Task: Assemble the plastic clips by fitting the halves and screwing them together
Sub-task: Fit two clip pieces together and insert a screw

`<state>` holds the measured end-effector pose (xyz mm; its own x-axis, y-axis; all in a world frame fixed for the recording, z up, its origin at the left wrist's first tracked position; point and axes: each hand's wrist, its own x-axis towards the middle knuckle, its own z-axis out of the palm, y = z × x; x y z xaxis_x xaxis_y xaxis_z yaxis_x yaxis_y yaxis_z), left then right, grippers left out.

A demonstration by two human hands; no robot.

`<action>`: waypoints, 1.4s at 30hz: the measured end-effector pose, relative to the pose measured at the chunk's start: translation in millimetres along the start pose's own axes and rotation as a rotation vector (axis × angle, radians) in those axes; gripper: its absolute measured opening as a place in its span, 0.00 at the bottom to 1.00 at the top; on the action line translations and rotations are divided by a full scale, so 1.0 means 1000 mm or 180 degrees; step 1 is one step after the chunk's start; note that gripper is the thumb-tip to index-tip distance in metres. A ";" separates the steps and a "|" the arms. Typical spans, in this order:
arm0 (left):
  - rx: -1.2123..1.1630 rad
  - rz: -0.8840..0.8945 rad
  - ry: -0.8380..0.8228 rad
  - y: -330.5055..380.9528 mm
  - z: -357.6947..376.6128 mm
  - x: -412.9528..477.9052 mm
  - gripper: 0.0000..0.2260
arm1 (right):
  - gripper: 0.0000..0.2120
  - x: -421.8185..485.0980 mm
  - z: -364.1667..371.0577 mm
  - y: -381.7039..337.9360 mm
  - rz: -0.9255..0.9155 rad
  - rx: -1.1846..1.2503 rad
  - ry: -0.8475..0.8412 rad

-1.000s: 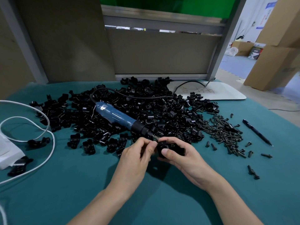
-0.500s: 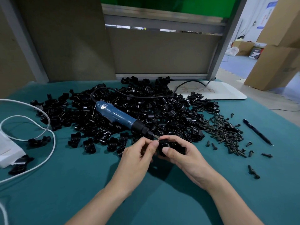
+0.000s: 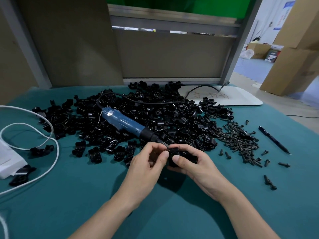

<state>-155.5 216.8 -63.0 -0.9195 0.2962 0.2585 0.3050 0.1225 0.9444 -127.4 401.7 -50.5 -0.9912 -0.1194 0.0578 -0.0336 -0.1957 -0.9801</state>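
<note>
My right hand (image 3: 191, 167) grips a black plastic clip (image 3: 185, 155) just above the teal table, thumb on its near face. My left hand (image 3: 149, 163) is curled beside it, thumb and forefinger pinching at the clip's left end where a small screw (image 3: 167, 147) seems to sit; the fingers hide most of it. A blue electric screwdriver (image 3: 124, 122) lies on the big heap of black clip halves (image 3: 172, 118), its tip pointing at my hands. Loose black screws (image 3: 240, 141) are piled to the right.
Several joined clips (image 3: 94, 153) lie left of my hands. A white cable (image 3: 51, 140) loops at the far left beside a white bag (image 3: 8, 159). A black pen (image 3: 274, 140) lies at the right, a white board (image 3: 241, 99) behind. Grey partitions close the back.
Both hands stay together on the clip and have drifted slightly up and away. The left fingers have shifted a little at the clip's end. Nothing else has moved.
</note>
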 end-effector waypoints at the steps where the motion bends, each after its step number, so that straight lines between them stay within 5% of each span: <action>1: -0.0014 -0.0039 0.0016 0.000 0.000 0.000 0.08 | 0.16 0.000 0.000 0.000 0.0010 0.0013 0.0015; 5: 0.0296 -0.0053 0.0003 -0.002 0.000 0.000 0.12 | 0.14 0.000 0.000 0.001 0.0038 0.0001 -0.0023; 10: 0.0102 -0.0014 -0.0031 -0.003 0.000 0.001 0.02 | 0.17 0.000 0.001 0.000 0.0044 0.0059 0.0006; 15: 0.0313 -0.0062 -0.0034 -0.002 0.000 -0.001 0.14 | 0.16 0.000 0.000 0.001 0.0043 0.0043 -0.0016; 21: 0.0131 -0.0088 -0.0080 -0.003 0.000 0.001 0.02 | 0.16 0.001 0.000 0.003 0.0029 -0.0009 -0.0014; 27: 0.0289 -0.0137 -0.0073 0.000 0.000 0.000 0.15 | 0.22 0.002 -0.001 0.002 0.0040 -0.0044 -0.0063; 33: 0.0167 -0.0166 -0.0093 -0.001 -0.001 0.001 0.02 | 0.19 0.002 -0.002 0.003 0.0020 -0.0062 -0.0040; 42: 0.0427 -0.0124 0.0003 -0.001 -0.001 0.000 0.18 | 0.16 0.001 -0.002 0.003 0.0034 -0.0093 -0.0087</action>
<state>-156.4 216.1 -64.0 -0.9315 0.2880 0.2224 0.2994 0.2594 0.9182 -128.7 402.5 -53.2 -0.9876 -0.1480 0.0523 -0.0273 -0.1658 -0.9858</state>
